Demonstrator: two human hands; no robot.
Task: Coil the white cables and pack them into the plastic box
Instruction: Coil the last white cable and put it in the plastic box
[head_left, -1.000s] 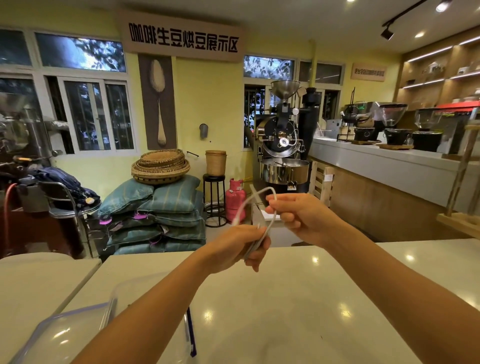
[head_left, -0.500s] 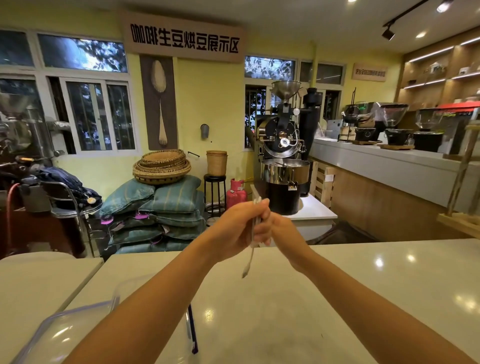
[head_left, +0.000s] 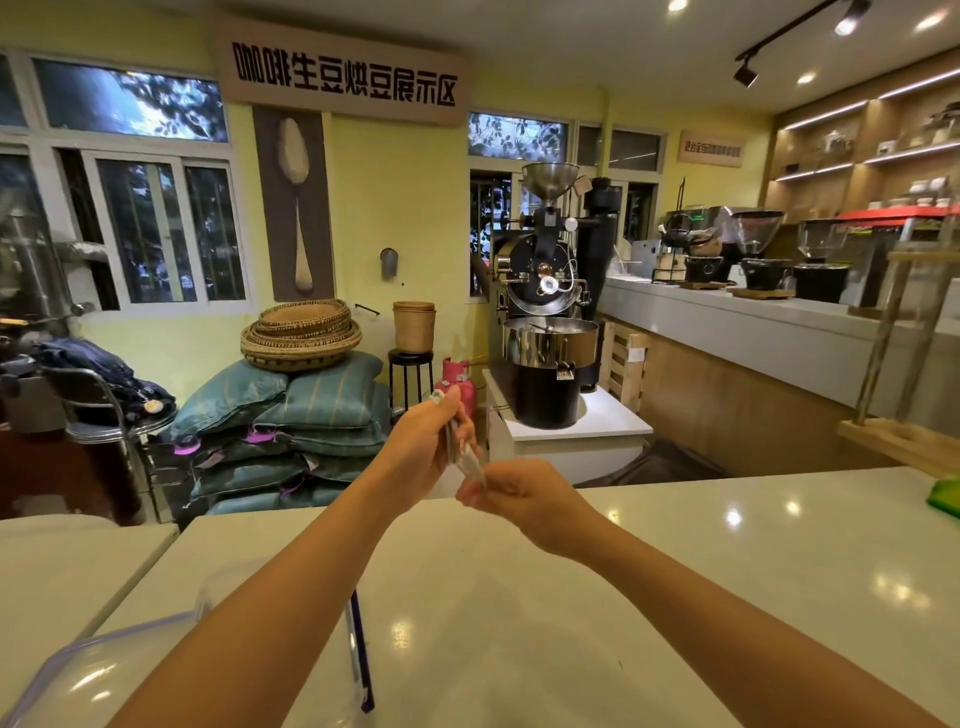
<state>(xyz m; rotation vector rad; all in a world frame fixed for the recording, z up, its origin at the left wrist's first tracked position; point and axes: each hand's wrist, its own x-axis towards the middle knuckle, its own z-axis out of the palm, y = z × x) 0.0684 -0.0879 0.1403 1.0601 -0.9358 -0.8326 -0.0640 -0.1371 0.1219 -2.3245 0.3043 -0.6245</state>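
We see both hands raised above the far edge of the tabletop (head_left: 519, 597), close together and well clear of its surface. The left hand (head_left: 423, 452) has its grip clenched around the white cable (head_left: 457, 441), which is gathered into a narrow bundle; one end pokes out above the fingers (head_left: 451, 402). The right hand (head_left: 519, 496) sits just below and to the right, pinching the lower end of the same cable between thumb and fingertips. The cable is blurred, so we cannot count its loops.

The plastic box (head_left: 104, 670) lies at the lower left corner of the tabletop, clear-walled, partly hidden under the left forearm. Its rim reaches close to the near left edge. A dark blue strip (head_left: 361, 649), seemingly part of the box or its lid, runs along the box's right side; we cannot tell which.

The middle and right of the tabletop are bare and glossy, giving open room beneath and to the right of the hands. A green object (head_left: 945, 496) touches the right edge of the view on the tabletop. A second pale surface (head_left: 62, 561) adjoins on the left, parted by a narrow gap.

Beyond the far edge stand stacked sacks (head_left: 291, 415), a red gas bottle (head_left: 460, 384) and a roasting machine (head_left: 545, 322), well apart from the hands.
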